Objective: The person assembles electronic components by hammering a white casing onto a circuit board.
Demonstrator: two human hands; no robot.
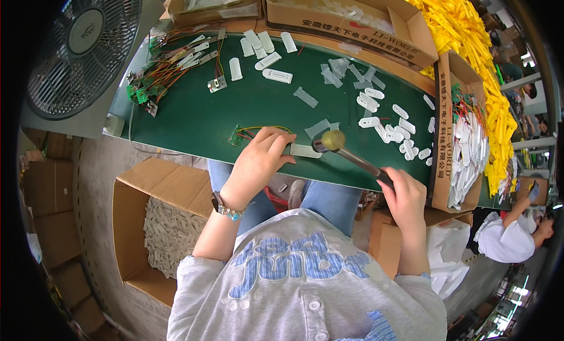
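Head view: a white casing [306, 150] is positioned at the near edge of the worktop [194, 121], around the middle of that edge. Its left end is held by the left hand [264, 156], with the thumb and fingers drawn close together. A hammer [357, 161] is gripped by its dark handle in the right hand [405, 194], the fingers being wrapped around it. The yellowish hammer head [333, 140] is located at the right end of the casing; whether the two are in contact cannot be determined. A green circuit board [236, 136] with wires [284, 128] is placed just left of the left hand. Wired boards [141, 94] are heaped at the far left corner. White shells [277, 76] are laid out near the far edge, left of its middle. Clear strips [305, 97] are scattered across the middle and toward the far edge; small white covers [369, 122] are grouped toward the right edge. A cardboard box [442, 135] filled with wired white pieces [467, 147] is set at the right edge.
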